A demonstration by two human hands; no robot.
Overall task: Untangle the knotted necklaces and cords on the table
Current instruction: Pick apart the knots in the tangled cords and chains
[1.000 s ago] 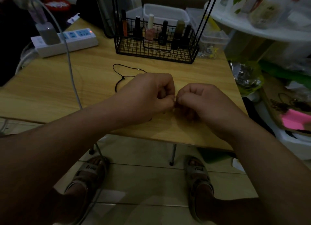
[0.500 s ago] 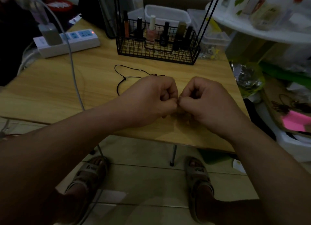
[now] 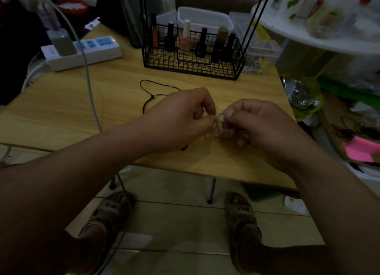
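Now both hands are working over the near half of the wooden table [image 3: 61, 114]; the left hand [image 3: 183, 118] is pinching a thin pale necklace chain [image 3: 218, 118] between thumb and forefinger, its other fingers curling inward; the right hand [image 3: 259, 124] is pinching the same chain from the 3 o'clock side, thumbnail facing up, its remaining fingers folding beneath. The chain is looping in the small gap between the 2 sets of fingertips, just above the tabletop; how it is knotted is too fine and dim to tell.

A black cord [image 3: 148, 96] is lying on the table at 10 o'clock from the hands, carrying a small bead on its far stretch and disappearing behind the left hand; a small red bit [image 3: 184, 148] is showing beneath the left wrist, too small to identify.

At 12 o'clock a black wire basket [image 3: 193, 69] is holding upright nail polish bottles [image 3: 186, 38]; at 10 o'clock, farther back, a white power strip [image 3: 98, 52] is glowing with 1 red light, a grey charger [image 3: 61, 42] plugged into it; a grey cable [image 3: 88, 83] is running toward 7 o'clock and off the near edge. At 3 o'clock, off the table, pink paper [image 3: 359, 151] is lying among clutter; at 6 o'clock 2 sandals [image 3: 109, 215] are resting on the tiled floor.
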